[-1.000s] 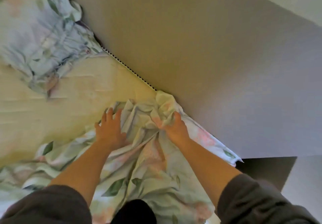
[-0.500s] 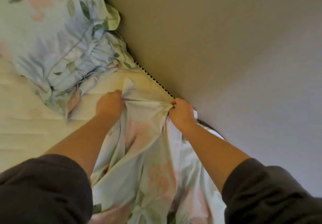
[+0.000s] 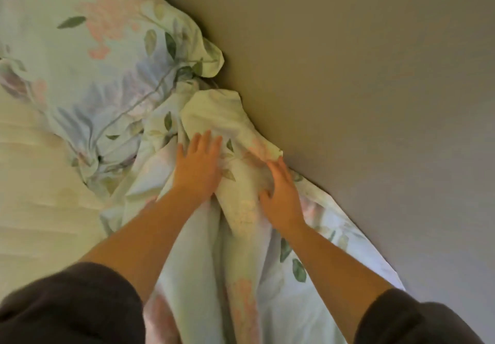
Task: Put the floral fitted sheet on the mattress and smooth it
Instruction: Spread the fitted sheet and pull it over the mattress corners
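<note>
The floral fitted sheet [image 3: 241,250], pale with pink flowers and green leaves, lies bunched in long folds along the wall side of the cream mattress [image 3: 34,183]. Its far end is heaped in a crumpled fold [image 3: 214,110] against the wall. My left hand [image 3: 198,167] lies flat on the sheet with fingers spread and straight. My right hand [image 3: 281,196] rests on the sheet beside the wall, fingers extended over a raised ridge of cloth. Neither hand grips the fabric. The mattress's wall edge is hidden under the sheet.
A plain wall [image 3: 361,89] runs diagonally along the bed's right side, close to my right hand. A floral pillow or bundled bedding [image 3: 88,49] lies at the upper left on the mattress. Bare quilted mattress shows at left.
Both hands let go of the sheet they were gripping and pulling toward the pillow; they are now flat on it. The sheet's end has reached the bedding heap.
</note>
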`<state>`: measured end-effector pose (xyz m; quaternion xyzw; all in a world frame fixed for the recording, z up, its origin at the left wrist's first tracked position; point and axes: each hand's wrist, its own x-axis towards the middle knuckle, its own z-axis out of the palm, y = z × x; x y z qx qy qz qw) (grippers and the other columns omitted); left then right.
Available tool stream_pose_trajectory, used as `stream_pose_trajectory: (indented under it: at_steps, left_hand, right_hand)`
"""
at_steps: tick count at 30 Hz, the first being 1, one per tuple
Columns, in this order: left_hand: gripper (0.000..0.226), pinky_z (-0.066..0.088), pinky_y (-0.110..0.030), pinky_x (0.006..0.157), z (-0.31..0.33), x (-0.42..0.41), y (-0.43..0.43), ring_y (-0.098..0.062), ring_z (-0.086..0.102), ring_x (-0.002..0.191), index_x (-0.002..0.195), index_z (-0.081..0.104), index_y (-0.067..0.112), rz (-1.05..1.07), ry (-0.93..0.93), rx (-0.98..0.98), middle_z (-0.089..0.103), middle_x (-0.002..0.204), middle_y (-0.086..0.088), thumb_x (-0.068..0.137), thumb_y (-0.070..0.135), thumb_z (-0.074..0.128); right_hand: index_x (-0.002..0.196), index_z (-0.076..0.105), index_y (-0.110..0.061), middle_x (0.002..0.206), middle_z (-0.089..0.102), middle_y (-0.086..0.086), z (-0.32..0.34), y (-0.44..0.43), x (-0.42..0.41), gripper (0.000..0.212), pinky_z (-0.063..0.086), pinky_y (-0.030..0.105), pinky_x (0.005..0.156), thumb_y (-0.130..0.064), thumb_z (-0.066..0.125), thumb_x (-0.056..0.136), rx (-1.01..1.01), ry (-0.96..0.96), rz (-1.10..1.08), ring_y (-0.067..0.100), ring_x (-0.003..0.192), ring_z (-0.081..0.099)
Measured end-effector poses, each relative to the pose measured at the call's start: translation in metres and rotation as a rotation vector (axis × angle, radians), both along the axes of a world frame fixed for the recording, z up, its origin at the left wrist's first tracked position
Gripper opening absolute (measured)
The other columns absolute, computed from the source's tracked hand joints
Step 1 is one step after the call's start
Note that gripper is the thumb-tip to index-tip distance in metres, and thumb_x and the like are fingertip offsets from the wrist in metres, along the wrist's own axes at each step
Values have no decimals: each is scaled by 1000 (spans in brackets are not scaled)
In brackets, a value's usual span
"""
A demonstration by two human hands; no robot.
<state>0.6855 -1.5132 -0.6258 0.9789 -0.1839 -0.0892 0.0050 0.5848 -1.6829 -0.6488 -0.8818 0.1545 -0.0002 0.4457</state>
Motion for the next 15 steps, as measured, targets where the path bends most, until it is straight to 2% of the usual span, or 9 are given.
stream_pose_trajectory:
  at_steps: [1,2,3,5,7,9,11,13,15]
  left_hand:
    - [66,13,-60,112,-15,-13,5,-31,5,146,151,8,25,-50,91,104,2,160,-7,95,40,40]
    - [66,8,-63,111,-37,-24,9,-33,1,146,151,5,28,-64,208,193,-3,160,-7,95,45,36]
    - [67,6,-65,111,-52,-30,15,-34,-3,146,151,2,30,-51,304,255,-8,160,-6,95,47,34]
    - [69,6,-65,111,-71,-35,21,-33,-8,146,151,-3,32,-27,372,268,-14,159,-3,95,49,33]
    - [72,5,-65,110,-77,-30,24,-33,-10,145,150,-9,34,-18,310,287,-18,159,-4,93,55,31]
    - [76,6,-66,109,-73,-13,26,-36,-13,144,150,-12,33,64,209,264,-23,157,-8,92,60,30]
    - [77,8,-68,107,-60,14,28,-38,-16,143,150,-10,29,189,78,191,-23,156,-11,92,59,30]
    - [75,5,-71,106,-47,36,25,-40,-16,143,150,-8,29,214,-23,179,-22,157,-12,92,55,33]
    - [75,4,-70,106,-42,44,18,-40,-14,143,150,-6,27,180,-51,264,-17,157,-14,93,49,38]
  right_hand:
    - [145,34,-27,159,17,-4,-5,-1,-6,67,31,-3,91,-4,51,85,-66,39,51,3,136,27]
    - [146,33,-26,160,15,-4,-19,-2,-13,63,35,12,103,-10,51,88,-139,146,113,12,142,24]
    - [147,31,-26,161,8,-3,-28,-3,-18,60,31,26,112,-18,50,90,-221,284,167,17,145,17]
    - [149,24,-29,161,-5,-3,-41,-7,-21,61,19,38,117,-29,47,93,-356,465,234,21,148,2]
    - [151,17,-31,161,-8,-2,-47,-8,-14,66,13,43,118,-35,47,92,-430,455,267,23,148,-3]
    - [151,13,-30,161,0,-1,-46,-11,-1,72,20,43,117,-31,50,89,-387,345,249,26,147,5]
    - [150,18,-27,159,11,-1,-45,-14,13,71,29,41,113,-26,52,88,-261,239,209,26,144,16]
    - [150,25,-23,160,13,-2,-47,-13,19,66,25,36,114,-27,53,90,-217,186,234,22,145,15]
    - [149,28,-20,161,11,-1,-55,-13,20,64,18,36,118,-28,53,90,-258,169,301,19,148,8]
